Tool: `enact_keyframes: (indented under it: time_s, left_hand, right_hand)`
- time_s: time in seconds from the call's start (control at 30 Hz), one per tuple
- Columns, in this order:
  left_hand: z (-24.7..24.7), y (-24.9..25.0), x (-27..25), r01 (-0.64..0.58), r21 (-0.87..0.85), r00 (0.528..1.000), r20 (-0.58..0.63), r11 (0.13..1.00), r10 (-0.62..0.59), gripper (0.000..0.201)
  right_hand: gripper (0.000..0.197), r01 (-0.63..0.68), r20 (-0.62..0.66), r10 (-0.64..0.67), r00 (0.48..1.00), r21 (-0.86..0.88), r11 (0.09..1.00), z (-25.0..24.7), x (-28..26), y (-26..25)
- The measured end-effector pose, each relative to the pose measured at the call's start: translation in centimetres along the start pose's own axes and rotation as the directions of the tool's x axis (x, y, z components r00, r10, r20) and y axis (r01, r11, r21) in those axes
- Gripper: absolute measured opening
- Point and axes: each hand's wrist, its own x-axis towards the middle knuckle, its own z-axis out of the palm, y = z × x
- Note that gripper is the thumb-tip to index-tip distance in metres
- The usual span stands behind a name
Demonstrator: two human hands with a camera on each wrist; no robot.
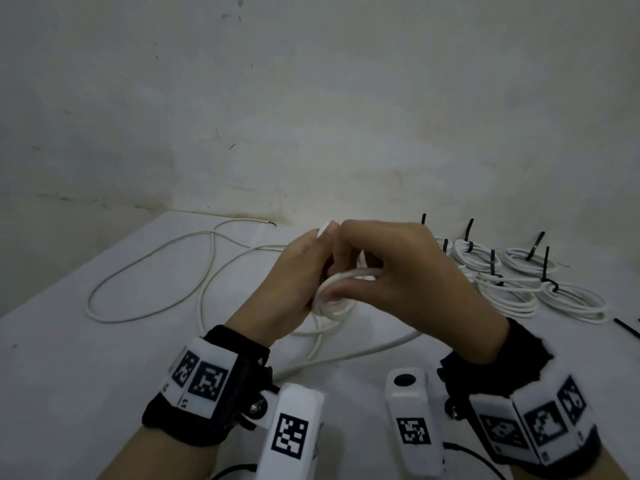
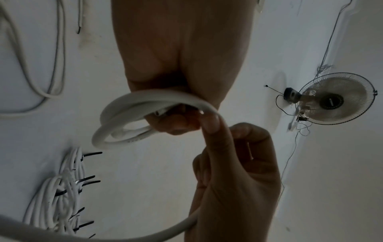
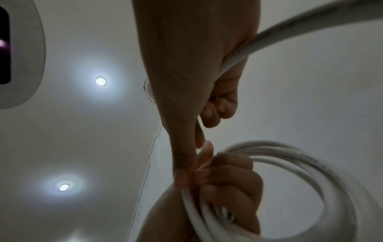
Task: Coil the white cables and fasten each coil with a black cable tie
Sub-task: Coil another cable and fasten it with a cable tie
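Above the middle of the table my left hand (image 1: pixel 299 275) grips a small coil of white cable (image 1: pixel 334 304), its fingers curled round the loops (image 3: pixel 306 162). My right hand (image 1: pixel 394 275) meets it from the right. Its thumb and forefinger pinch the strand at the coil (image 2: pixel 128 113), and the same cable runs on through its curled fingers (image 3: pixel 267 39). The loose rest of this cable (image 1: pixel 149 263) trails in wide loops over the table's left side. Several finished coils (image 1: pixel 519 285) with black ties (image 1: pixel 535 245) lie at the right.
The white table (image 1: pixel 69 341) stands against a pale wall. A loose black tie (image 1: pixel 627 329) lies at the far right edge. The finished coils (image 2: pixel 62 196) crowd the right side. A wall fan (image 2: pixel 335 99) shows in the left wrist view.
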Motion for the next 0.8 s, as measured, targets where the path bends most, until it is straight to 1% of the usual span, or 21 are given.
enact_keyframes:
  time_s: [0.07,0.1,0.13,0.2,0.3,0.4,0.43,0.5,0.57,0.7,0.8]
  left_hand:
    - [-0.1,0.0,0.0,0.024,0.007,0.999,0.047,1.0,-0.025,0.038]
    - [-0.1,0.1,0.0,0.048,-0.051,0.996,0.079,0.998,-0.044,0.039]
    - [-0.2,0.2,0.0,0.08,-0.145,0.99,0.126,0.986,-0.062,0.042]
    - [-0.3,0.4,0.1,0.151,-0.309,0.977,0.194,0.939,-0.093,0.044]
    - [-0.3,0.5,0.2,0.221,-0.414,0.965,0.227,0.883,-0.135,0.037]
    - [-0.3,0.3,0.2,0.281,-0.519,0.948,0.279,0.807,-0.15,0.045]
    - [-0.4,0.3,0.2,0.291,-0.55,0.945,0.292,0.783,-0.147,0.045]
    - [-0.5,0.3,0.3,0.293,-0.588,0.945,0.3,0.753,-0.134,0.038]
    - [-0.7,0.2,0.4,0.294,-0.599,0.944,0.304,0.745,-0.128,0.034]
    - [-1.1,0.2,0.6,0.32,-0.587,0.93,0.343,0.744,-0.129,0.033]
    - [-1.0,-0.1,0.6,0.327,-0.601,0.923,0.369,0.729,-0.11,0.034]
  right_hand:
    - [0.026,0.01,-0.074,-0.006,0.997,0.052,0.999,-0.1,-0.1,0.5]
    - [0.022,0.005,-0.103,0.004,0.995,0.085,0.996,-0.2,-0.1,0.9]
    - [0.016,-0.003,-0.136,0.02,0.991,0.125,0.992,-0.3,0.0,1.3]
    - [0.004,-0.016,-0.201,0.059,0.978,0.212,0.977,-0.5,-0.1,2.2]
    - [0.016,-0.052,-0.245,0.135,0.96,0.318,0.947,-0.1,-0.2,3.1]
    - [0.018,-0.096,-0.25,0.206,0.946,0.394,0.914,0.6,-0.1,3.5]
    - [0.017,-0.105,-0.259,0.225,0.939,0.408,0.907,0.9,0.0,3.6]
    - [0.016,-0.117,-0.283,0.251,0.926,0.418,0.901,1.3,0.0,3.5]
    - [0.016,-0.128,-0.311,0.27,0.911,0.41,0.903,1.6,0.1,3.3]
    - [0.012,-0.125,-0.369,0.285,0.885,0.4,0.908,1.9,0.1,2.9]
    - [0.01,-0.131,-0.406,0.32,0.856,0.428,0.894,1.9,0.1,2.8]
